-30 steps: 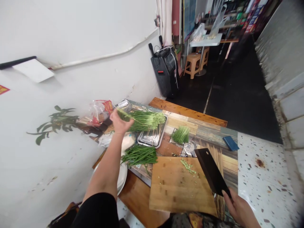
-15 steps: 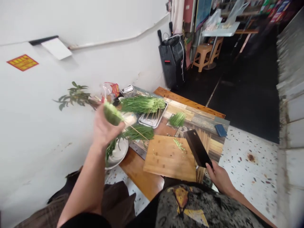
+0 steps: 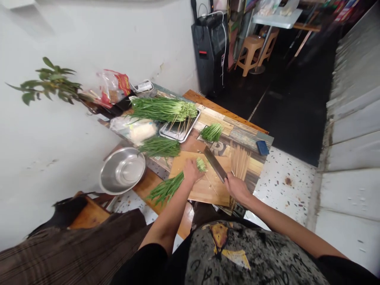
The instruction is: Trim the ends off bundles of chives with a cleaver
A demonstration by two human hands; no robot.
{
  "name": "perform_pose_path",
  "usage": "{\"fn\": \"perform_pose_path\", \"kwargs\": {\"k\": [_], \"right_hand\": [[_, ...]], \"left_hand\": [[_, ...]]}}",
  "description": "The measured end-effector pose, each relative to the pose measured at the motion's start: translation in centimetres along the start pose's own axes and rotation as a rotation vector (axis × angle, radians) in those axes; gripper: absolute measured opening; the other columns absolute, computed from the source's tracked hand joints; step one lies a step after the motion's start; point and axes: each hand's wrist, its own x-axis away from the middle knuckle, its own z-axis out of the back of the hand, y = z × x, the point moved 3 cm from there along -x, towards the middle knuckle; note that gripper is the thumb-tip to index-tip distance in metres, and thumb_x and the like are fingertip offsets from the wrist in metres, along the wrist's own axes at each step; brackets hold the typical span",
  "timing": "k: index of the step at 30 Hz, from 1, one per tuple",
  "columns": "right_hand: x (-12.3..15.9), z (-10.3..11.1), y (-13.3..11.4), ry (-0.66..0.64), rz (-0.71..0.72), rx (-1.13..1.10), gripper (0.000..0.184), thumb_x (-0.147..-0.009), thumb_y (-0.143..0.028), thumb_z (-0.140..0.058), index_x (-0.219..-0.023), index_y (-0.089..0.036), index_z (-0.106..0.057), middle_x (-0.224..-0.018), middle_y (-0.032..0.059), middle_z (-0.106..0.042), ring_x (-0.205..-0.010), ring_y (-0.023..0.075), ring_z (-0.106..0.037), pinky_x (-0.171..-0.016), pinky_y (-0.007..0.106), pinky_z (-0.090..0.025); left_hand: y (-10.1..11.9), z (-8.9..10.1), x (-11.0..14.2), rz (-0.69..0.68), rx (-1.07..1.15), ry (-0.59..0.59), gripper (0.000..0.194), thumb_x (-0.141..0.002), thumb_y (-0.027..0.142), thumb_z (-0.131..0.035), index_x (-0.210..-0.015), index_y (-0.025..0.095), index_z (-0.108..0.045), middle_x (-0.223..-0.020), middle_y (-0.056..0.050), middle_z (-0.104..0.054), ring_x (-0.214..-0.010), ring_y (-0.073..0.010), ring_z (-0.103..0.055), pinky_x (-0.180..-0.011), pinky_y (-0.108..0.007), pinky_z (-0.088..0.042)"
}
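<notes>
Green stalks (image 3: 166, 187) run across the wooden board (image 3: 194, 192) beneath the left hand (image 3: 192, 171), whose fingers are curled over the bundle; how tightly they press together cannot be told. Pale ends (image 3: 201, 164) poke out just to the right of those fingers, while the long leaves trail out on their other side, past the board's left edge. The right hand (image 3: 236, 187) has its fingers wrapped around the handle of a knife (image 3: 215, 164), its dark blade slanting away from them toward the far side of the board, apart from the pale ends; whether it touches the wood is unclear. A thin stick (image 3: 212, 185) lies between the two sets of fingers, on the near side. Skewers (image 3: 241, 158) are spread just beyond the right fingers. Beyond the left fingers sit a loose green pile (image 3: 160, 146) and, farther off, a tray (image 3: 190, 135) of longer greens (image 3: 163, 109); a metal bowl (image 3: 111, 170) stands well to their left.
</notes>
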Motion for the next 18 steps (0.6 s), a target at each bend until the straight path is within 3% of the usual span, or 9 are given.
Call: {"fn": "perform_pose_path", "kwargs": {"k": [5, 10, 18], "right_hand": [[-0.9, -1.2, -2.2, -0.079, 0.02, 0.035, 0.031, -0.095, -0.026, -0.024, -0.107, -0.011, -0.048, -0.09, 0.0125, -0.067, -0.078, 0.0194, -0.064, -0.064, 0.026, -0.038], [-1.9, -2.0, -3.2, -0.127, 0.019, 0.081, 0.03, -0.094, -0.021, -0.028, -0.109, -0.008, -0.05, -0.09, 0.0149, -0.068, -0.08, 0.0201, -0.065, -0.066, 0.025, -0.041], [-2.8, -1.7, -4.0, -0.165, -0.002, 0.131, 0.039, -0.088, -0.01, -0.031, -0.126, -0.005, -0.042, -0.089, 0.0166, -0.068, -0.08, 0.0244, -0.066, -0.065, 0.03, -0.045]], "left_hand": [[-0.8, -1.3, -0.9, -0.016, 0.068, -0.043, 0.081, -0.07, 0.053, -0.064, -0.135, 0.02, -0.03, -0.125, -0.018, -0.045, -0.117, -0.0304, -0.042, -0.093, -0.04, -0.035], [-1.1, -2.1, -1.1, -0.014, 0.117, -0.024, 0.075, -0.074, 0.054, -0.062, -0.134, 0.02, -0.033, -0.129, -0.024, -0.042, -0.119, -0.0344, -0.038, -0.089, -0.044, -0.035], [-0.3, -1.5, -1.0, -0.012, 0.101, -0.062, 0.081, -0.073, 0.054, -0.063, -0.138, 0.014, -0.033, -0.122, -0.026, -0.045, -0.113, -0.0376, -0.042, -0.085, -0.046, -0.036]]}}
